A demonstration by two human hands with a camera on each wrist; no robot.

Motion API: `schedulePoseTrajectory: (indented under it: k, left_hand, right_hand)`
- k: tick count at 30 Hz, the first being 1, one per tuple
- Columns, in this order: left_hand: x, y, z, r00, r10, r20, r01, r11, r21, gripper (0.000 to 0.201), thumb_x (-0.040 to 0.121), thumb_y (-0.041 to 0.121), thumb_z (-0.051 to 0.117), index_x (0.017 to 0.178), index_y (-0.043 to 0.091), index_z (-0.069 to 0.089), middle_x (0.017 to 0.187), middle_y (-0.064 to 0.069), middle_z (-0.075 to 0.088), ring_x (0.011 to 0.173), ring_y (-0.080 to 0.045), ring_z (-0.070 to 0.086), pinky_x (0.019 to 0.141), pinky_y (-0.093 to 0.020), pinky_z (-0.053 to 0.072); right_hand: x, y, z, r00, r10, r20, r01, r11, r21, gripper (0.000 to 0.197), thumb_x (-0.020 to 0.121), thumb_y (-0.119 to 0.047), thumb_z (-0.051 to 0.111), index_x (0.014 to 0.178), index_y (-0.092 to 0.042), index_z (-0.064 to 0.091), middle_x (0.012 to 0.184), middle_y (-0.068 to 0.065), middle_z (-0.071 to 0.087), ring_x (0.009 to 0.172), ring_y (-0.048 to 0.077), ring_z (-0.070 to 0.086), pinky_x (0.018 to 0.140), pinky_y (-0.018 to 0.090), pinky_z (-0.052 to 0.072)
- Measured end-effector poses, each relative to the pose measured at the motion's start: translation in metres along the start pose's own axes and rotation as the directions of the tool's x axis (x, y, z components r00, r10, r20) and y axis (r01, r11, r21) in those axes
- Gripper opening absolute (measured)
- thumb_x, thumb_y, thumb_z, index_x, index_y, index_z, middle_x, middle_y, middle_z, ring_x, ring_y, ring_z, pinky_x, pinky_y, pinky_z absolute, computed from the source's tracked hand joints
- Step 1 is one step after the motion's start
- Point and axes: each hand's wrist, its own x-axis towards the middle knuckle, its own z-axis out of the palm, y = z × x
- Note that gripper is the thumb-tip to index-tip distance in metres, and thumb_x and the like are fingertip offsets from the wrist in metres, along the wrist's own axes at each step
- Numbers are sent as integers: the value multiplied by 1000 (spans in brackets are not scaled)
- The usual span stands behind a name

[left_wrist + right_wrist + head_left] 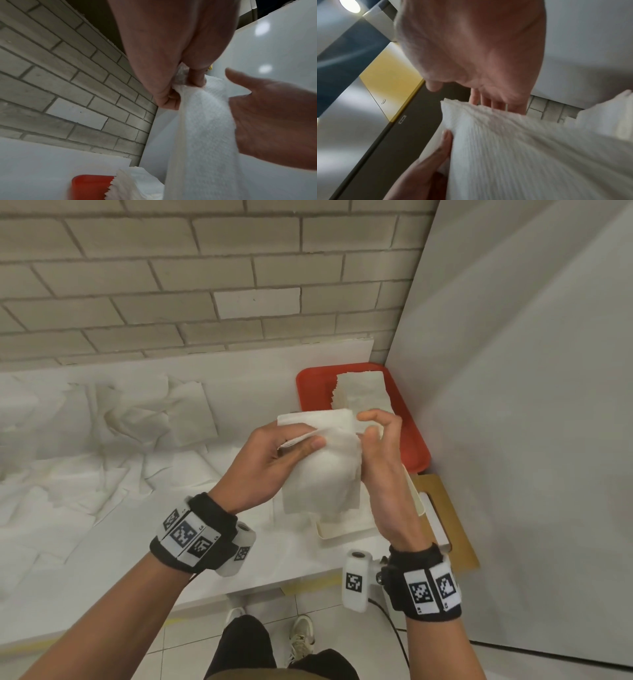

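Note:
A white paper napkin hangs in the air between both hands, above the white table. My left hand grips its upper left part, thumb on top, the other fingers hidden underneath. In the left wrist view the left hand pinches a bunched top edge of the napkin. My right hand curls its fingers and thumb round the napkin's upper right edge. In the right wrist view the right fingers reach behind the napkin.
A red tray at the back right carries a stack of folded napkins. Several loose napkins lie spread over the table's left side. A white holder sits under the hands, beside a brown board. A white panel walls off the right.

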Motion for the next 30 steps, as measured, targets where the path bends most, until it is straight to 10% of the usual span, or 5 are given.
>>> schedulePoseTrajectory:
  k: [5, 13, 20, 24, 30]
  left_hand:
    - [4, -14, 16, 944, -73, -321, 45, 995, -94, 17, 108, 25, 65, 100, 19, 78, 92, 15, 75, 86, -7, 69, 73, -25, 51]
    - [-32, -77, 63, 908, -245, -340, 287, 955, 80, 18, 103, 26, 72, 91, 19, 59, 84, 12, 74, 81, -5, 73, 74, -23, 58]
    - [-48, -106, 109, 991, -116, -66, 134, 861, 490, 23, 101, 19, 63, 120, 18, 49, 75, 10, 50, 69, -24, 56, 66, -39, 45]
    - [-52, -122, 81, 968, -70, -242, 171, 888, 426, 20, 103, 21, 64, 121, 17, 56, 98, 9, 49, 92, -17, 49, 81, -37, 46]
    - [-48, -196, -7, 737, -493, -462, 675, 576, 462, 63, 97, 39, 75, 137, -4, 51, 131, -25, 53, 122, -47, 49, 103, -57, 46]
  right_hand:
    - [-18, 40, -22, 980, 198, 16, -188, 951, -246, 65, 90, -29, 88, 134, -39, 41, 117, -40, 62, 111, -5, 68, 91, 33, 63]
    - [-17, 84, -91, 892, 97, -441, -220, 946, -239, 49, 98, -15, 79, 132, -39, 54, 119, -10, 75, 103, 18, 78, 88, 52, 65]
    - [6, 135, -93, 985, -74, -157, -153, 58, -987, 18, 92, -19, 80, 96, -29, 66, 67, -4, 59, 79, 27, 58, 74, 40, 46]
    - [9, 144, -92, 993, -13, -119, -120, -160, -980, 8, 88, -28, 83, 88, -35, 78, 70, -6, 69, 93, 26, 55, 83, 43, 35]
    - [19, 93, -39, 973, -191, -133, -132, 17, -991, 16, 92, -22, 78, 107, -25, 81, 110, 8, 74, 104, 38, 57, 82, 47, 45]
